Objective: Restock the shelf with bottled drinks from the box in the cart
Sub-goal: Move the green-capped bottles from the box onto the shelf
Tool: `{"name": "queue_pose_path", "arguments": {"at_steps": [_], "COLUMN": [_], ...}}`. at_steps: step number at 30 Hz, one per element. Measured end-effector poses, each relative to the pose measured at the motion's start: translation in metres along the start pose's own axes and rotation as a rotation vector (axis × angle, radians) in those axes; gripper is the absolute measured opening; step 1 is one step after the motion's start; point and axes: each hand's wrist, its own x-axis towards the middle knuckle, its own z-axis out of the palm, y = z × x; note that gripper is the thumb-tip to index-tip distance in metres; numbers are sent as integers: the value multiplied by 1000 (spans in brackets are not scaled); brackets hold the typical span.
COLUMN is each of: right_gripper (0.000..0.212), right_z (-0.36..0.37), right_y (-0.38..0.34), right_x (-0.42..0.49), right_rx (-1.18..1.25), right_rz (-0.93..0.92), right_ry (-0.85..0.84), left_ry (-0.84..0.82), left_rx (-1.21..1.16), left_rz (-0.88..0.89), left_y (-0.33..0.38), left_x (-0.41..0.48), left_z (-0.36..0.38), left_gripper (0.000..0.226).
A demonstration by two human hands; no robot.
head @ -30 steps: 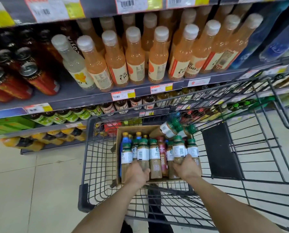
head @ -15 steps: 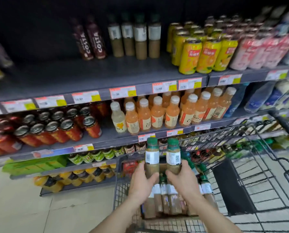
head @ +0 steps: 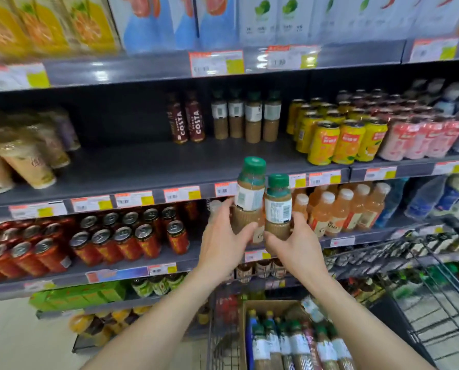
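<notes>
My left hand (head: pixel 224 233) grips a green-capped bottle of brown drink (head: pixel 250 194) by its lower body. Beside it, my right hand (head: pixel 293 245) grips a second bottle of the same kind (head: pixel 278 206). Both bottles are upright, side by side and touching, raised in front of the edge of the grey shelf (head: pixel 148 166). At the back of that shelf stand several matching green-capped bottles (head: pixel 245 118). Below, the cardboard box (head: pixel 252 307) in the wire cart (head: pixel 436 289) holds several more bottles.
Two dark Costa bottles (head: pixel 187 120) stand left of the matching row; yellow cans (head: pixel 340 137) and pink cans (head: pixel 420 137) fill the shelf's right side. Tan cups (head: pixel 22 158) lie at its left. Red cans (head: pixel 110 241) and orange bottles (head: pixel 340 209) sit one shelf lower.
Both hands took a bottle each out of the box and lifted them from cart height up to the level of the grey shelf. The view tilted upward with them.
</notes>
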Motion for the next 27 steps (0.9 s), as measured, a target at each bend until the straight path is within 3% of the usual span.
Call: {"name": "queue_pose_path", "arguments": {"at_steps": [6,14,21,27], "right_gripper": [47,43,47,52], "right_z": [-7,-5,-5,-5], "right_y": [-25,-34,-36,-35], "right_x": [56,117,157,178], "right_rx": [-25,-15,-14,-17], "right_rz": [-97,-135,-187,-193], "right_ry": [34,21,51,72], "left_ry": [123,110,126,128], "left_rx": [-8,92,88,93], "left_rz": [37,-92,-177,-180], "left_y": [26,-5,-38,-53], "left_x": [106,235,286,291], "left_z": [-12,-2,19,23], "left_gripper": [62,53,53,72]}}
